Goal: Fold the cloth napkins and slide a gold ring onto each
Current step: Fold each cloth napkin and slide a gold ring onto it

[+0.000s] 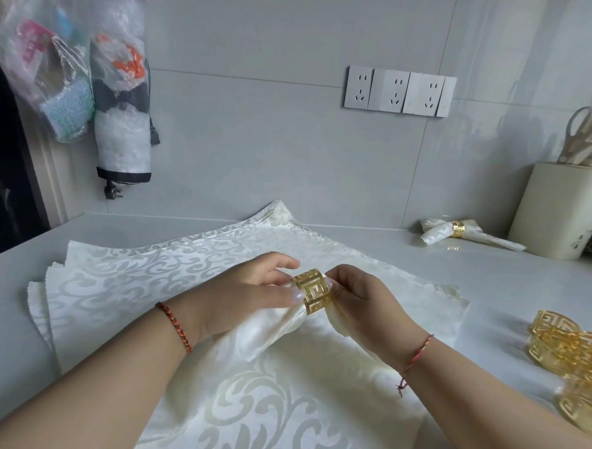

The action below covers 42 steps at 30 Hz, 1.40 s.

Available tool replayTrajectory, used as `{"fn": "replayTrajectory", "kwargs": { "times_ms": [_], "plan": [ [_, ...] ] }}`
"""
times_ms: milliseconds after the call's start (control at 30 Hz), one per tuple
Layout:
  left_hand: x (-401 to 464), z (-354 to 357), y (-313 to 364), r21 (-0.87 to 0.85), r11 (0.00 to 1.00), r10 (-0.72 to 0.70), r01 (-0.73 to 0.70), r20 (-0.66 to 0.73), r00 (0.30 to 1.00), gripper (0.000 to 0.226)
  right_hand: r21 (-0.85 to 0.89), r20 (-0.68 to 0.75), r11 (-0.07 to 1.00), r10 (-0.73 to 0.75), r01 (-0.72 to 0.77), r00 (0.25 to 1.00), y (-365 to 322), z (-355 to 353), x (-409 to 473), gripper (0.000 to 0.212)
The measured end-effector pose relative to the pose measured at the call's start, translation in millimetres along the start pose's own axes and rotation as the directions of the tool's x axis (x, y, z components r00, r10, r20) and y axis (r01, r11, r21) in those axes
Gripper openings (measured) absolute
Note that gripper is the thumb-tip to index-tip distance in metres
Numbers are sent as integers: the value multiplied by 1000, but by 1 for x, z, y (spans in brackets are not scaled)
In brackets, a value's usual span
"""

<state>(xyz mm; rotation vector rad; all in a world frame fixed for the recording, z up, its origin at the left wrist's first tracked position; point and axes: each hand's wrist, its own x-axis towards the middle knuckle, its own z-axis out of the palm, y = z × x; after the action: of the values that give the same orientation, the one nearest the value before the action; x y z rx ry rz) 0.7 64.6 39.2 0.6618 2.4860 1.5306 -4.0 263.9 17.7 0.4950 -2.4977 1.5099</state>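
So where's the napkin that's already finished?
The finished napkin, with its gold ring on, lies at the far right of the counter by the wall, just left of the cream utensil holder.

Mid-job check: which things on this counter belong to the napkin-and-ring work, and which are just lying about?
Job: folded napkin in both hands, gold ring on it, flat napkin stack, spare gold rings, finished ringed napkin.
Lying about: scissors in cream holder, hanging plastic bags, wall sockets.

Spare gold rings (575, 355) cut off at the right edge, napkin's (275, 329) gathered middle hidden inside the ring (313, 290).
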Motion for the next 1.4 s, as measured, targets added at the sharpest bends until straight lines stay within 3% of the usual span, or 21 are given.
{"fn": "replayTrajectory", "kwargs": {
  "times_ms": [100,167,400,567,700,767,833,900,967,1033,1133,1233,1300,1400],
  "plan": [
    [5,10,5,89,996,29,-25,-39,999,38,-21,0,1000,1,-1,1000,1,0,2,27],
    [6,10,6,57,998,26,-23,-51,998,28,-31,-20,999,11,-12,1000,2,0,3,26],
    [1,-2,5,32,998,-46,49,-88,995,36,16,-160,1000,21,-19,987,3,-16,8,28],
    [-4,-5,2,80,994,-72,77,-64,995,37,-80,-22,997,16,-18,1000,7,-21,6,28],
    [-5,-7,1,105,992,-69,75,-58,996,39,-158,20,984,-78,81,997,5,-31,5,4],
    [-5,-7,1,102,992,-68,72,-45,997,39,-110,70,980,-156,163,985,5,-31,4,20],
    [-5,-7,0,126,990,-59,63,-39,998,41,-96,118,971,-209,221,971,5,-24,3,10],
    [-5,-6,0,160,985,-58,66,-53,997,49,-48,129,979,-193,200,973,6,-17,3,12],
    [-5,-7,-1,140,989,-42,52,-68,997,53,121,120,983,-150,135,981,7,-17,3,18],
    [-5,-9,-2,84,996,-21,27,-73,997,47,228,90,966,-142,118,986,7,-18,3,17],
    [-4,-9,-2,-27,1000,13,-14,-44,999,31,283,27,952,-133,120,991,7,-17,3,12],
    [-4,-8,-3,-99,994,42,-42,-7,999,30,281,-1,952,-126,121,992,7,-15,3,12],
    [-4,-10,-4,-140,989,43,-43,-3,999,29,251,3,954,-169,163,986,6,-16,2,14],
    [-3,-11,-6,-133,990,49,-52,-31,998,27,409,90,896,-230,174,969,5,-20,-1,11]
  ]
}}
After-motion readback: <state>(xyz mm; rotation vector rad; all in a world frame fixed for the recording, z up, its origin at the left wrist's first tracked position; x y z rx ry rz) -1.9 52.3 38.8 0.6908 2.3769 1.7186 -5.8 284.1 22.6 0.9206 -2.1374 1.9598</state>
